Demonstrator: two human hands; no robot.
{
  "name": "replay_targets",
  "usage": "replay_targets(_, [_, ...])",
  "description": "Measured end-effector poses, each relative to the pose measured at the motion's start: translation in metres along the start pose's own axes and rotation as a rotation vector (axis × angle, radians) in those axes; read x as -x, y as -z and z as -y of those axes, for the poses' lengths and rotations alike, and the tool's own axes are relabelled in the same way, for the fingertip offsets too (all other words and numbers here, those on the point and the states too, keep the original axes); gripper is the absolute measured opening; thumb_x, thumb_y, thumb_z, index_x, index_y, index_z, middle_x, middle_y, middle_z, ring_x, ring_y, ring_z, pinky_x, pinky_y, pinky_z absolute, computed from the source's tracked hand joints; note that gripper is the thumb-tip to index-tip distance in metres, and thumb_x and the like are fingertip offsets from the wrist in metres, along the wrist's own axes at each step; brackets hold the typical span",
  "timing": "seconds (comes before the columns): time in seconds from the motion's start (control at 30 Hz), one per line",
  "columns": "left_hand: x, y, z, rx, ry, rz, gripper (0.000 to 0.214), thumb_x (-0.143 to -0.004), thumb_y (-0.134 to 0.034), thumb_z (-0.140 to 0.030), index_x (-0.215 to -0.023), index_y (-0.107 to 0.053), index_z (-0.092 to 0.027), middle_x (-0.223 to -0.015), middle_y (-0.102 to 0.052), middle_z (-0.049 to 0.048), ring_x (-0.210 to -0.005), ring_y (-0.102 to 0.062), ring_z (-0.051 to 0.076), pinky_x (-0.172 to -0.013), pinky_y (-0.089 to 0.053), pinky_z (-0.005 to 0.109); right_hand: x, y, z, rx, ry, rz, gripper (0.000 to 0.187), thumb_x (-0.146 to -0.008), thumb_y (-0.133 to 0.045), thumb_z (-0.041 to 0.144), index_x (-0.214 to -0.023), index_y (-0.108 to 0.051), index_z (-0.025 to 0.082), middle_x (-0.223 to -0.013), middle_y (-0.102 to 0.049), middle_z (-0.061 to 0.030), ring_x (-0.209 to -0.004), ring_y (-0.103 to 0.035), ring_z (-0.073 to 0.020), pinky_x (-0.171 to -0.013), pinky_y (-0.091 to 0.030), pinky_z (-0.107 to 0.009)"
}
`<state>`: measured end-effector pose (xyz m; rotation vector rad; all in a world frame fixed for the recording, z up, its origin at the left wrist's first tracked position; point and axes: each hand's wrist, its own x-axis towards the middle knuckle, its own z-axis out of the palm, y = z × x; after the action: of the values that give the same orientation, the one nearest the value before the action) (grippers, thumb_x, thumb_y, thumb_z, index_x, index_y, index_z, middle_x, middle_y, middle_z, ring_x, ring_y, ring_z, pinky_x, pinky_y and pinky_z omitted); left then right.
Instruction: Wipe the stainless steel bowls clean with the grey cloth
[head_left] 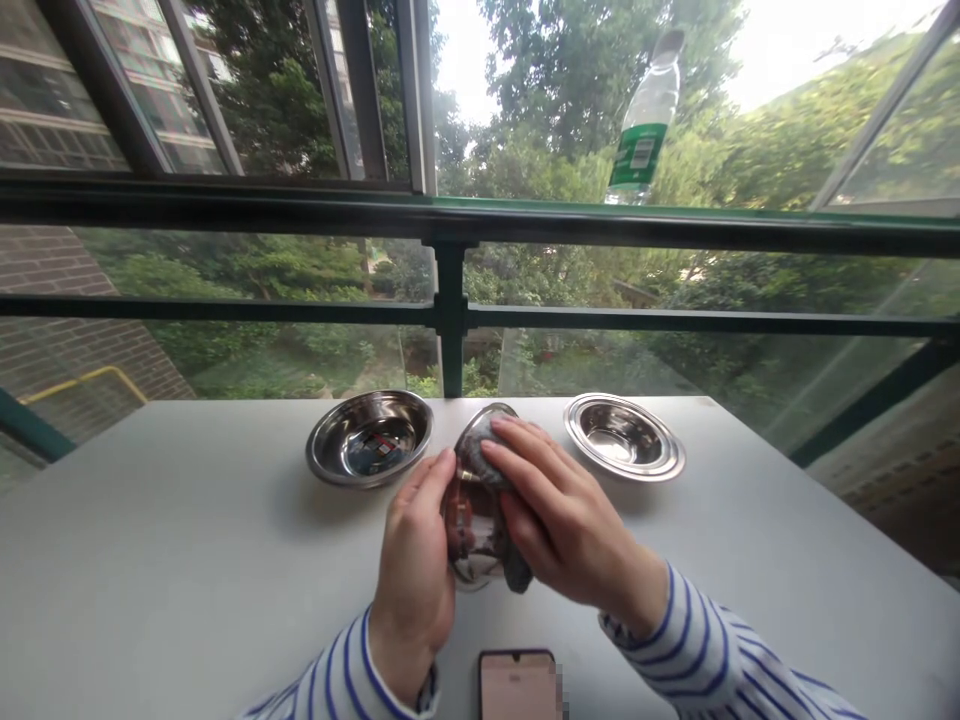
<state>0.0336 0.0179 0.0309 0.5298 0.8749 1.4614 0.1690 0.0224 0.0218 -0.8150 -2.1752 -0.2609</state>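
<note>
My left hand [415,560] is closed on the left side of a shiny metal bowl [472,525], thumb along its edge. The bowl is tipped up on its side above the table, and its surface mirrors the surroundings. With my right hand [574,515] I press a dark grey cloth [517,565] against the bowl; my fingers lie bent over the cloth near the upper rim. Part of the bowl is hidden behind the cloth and the right fingers.
On the white table [187,560], a wide steel bowl [322,455] stands back left and a wide-rimmed steel bowl [667,460] back right. A phone [517,690] lies at the front edge. Beyond are a dark green railing [450,340] and a plastic bottle [641,140] on its ledge.
</note>
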Motion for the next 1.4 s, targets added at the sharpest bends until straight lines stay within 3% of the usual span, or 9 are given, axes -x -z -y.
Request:
replay_targets(0.17, [-0.008,0.000,-0.019,0.142,0.010,-0.076,0.005,-0.076,-0.062,-0.017,-0.074,-0.062,-0.012,-0.063,-0.062,-0.0020,-0.051,-0.057,0.005,-0.049,-0.046,0.012,0.009,-0.019,0.010,0.099,0.387,0.015,0.036,-0.083,-0.045,0.018,-0.116,-0.058,0.011,-0.130,-0.053,-0.0080,-0.130,-0.034,-0.0258,-0.110,-0.029,-0.046])
replay_targets(0.3, [-0.016,-0.001,-0.040,0.204,0.029,-0.059,0.020,-0.085,-0.049,-0.015,-0.075,-0.065,-0.010,-0.063,-0.067,0.0027,-0.048,-0.060,0.006,-0.048,-0.051,0.014,0.021,-0.034,-0.002,0.188,0.554,-0.089,0.034,-0.083,-0.050,0.018,-0.115,-0.060,0.016,-0.130,-0.053,-0.0021,-0.129,-0.037,-0.0206,-0.111,-0.030,-0.039])
replay_targets(0.4, [-0.019,0.000,-0.049,0.260,-0.028,-0.066,0.025,-0.087,-0.046,-0.012,-0.072,-0.066,-0.011,-0.062,-0.068,0.0020,-0.047,-0.062,0.006,-0.050,-0.053,0.014,0.028,-0.037,-0.021,0.128,0.479,-0.172,0.040,-0.082,-0.049,0.018,-0.121,-0.054,0.015,-0.139,-0.042,-0.0087,-0.129,-0.037,-0.0260,-0.107,-0.035,-0.044])
replay_targets(0.57, [-0.018,0.000,-0.043,0.238,0.054,-0.105,0.023,-0.086,-0.050,-0.015,-0.069,-0.065,-0.011,-0.057,-0.067,0.0014,-0.044,-0.061,0.007,-0.045,-0.051,0.013,0.026,-0.032,-0.023,-0.023,0.127,-0.190,0.052,-0.080,-0.040,0.011,-0.132,-0.038,0.009,-0.139,-0.038,-0.0189,-0.131,-0.032,-0.0314,-0.100,-0.038,-0.054])
replay_targets(0.77, [-0.012,-0.004,-0.026,0.167,0.138,-0.038,0.016,-0.083,-0.052,-0.014,-0.072,-0.063,-0.010,-0.058,-0.065,0.0030,-0.045,-0.061,0.009,-0.044,-0.051,0.016,0.013,-0.020,-0.002,-0.033,0.247,-0.062,0.052,-0.080,-0.042,0.017,-0.131,-0.039,0.007,-0.137,-0.040,-0.0196,-0.132,-0.029,-0.0325,-0.103,-0.034,-0.054])
replay_targets(0.97, [-0.011,-0.001,-0.027,0.077,0.076,-0.040,0.016,-0.082,-0.053,-0.018,-0.079,-0.066,-0.010,-0.066,-0.069,0.0056,-0.050,-0.064,0.011,-0.047,-0.053,0.020,0.009,-0.012,-0.020,-0.092,-0.143,-0.102,0.049,-0.088,-0.037,0.013,-0.137,-0.032,0.015,-0.142,-0.034,-0.0160,-0.132,-0.031,-0.0255,-0.106,-0.033,-0.049])
replay_targets(1.13, [-0.016,-0.003,-0.038,0.187,0.062,-0.138,0.022,-0.084,-0.050,-0.014,-0.068,-0.063,-0.010,-0.054,-0.065,0.0023,-0.041,-0.059,0.008,-0.042,-0.050,0.015,0.013,-0.018,-0.002,-0.144,0.031,-0.019,0.053,-0.086,-0.041,0.014,-0.138,-0.030,0.010,-0.142,-0.033,-0.0188,-0.135,-0.024,-0.0293,-0.106,-0.031,-0.052])
replay_targets(1.27, [-0.018,-0.002,-0.043,0.193,0.088,-0.115,0.025,-0.086,-0.048,-0.017,-0.068,-0.063,-0.009,-0.052,-0.063,0.0022,-0.040,-0.058,0.008,-0.040,-0.050,0.016,0.015,-0.022,-0.001,-0.159,0.171,-0.003,0.056,-0.083,-0.043,0.013,-0.137,-0.031,0.009,-0.140,-0.036,-0.0198,-0.133,-0.027,-0.0301,-0.105,-0.033,-0.052])
replay_targets(1.4, [-0.020,0.002,-0.044,0.154,-0.037,-0.095,0.023,-0.085,-0.048,-0.017,-0.071,-0.065,-0.011,-0.058,-0.066,0.0021,-0.045,-0.061,0.009,-0.043,-0.051,0.018,0.016,-0.022,-0.019,-0.158,0.037,-0.054,0.055,-0.085,-0.042,0.013,-0.138,-0.030,0.014,-0.141,-0.035,-0.0170,-0.132,-0.030,-0.0279,-0.105,-0.034,-0.051])
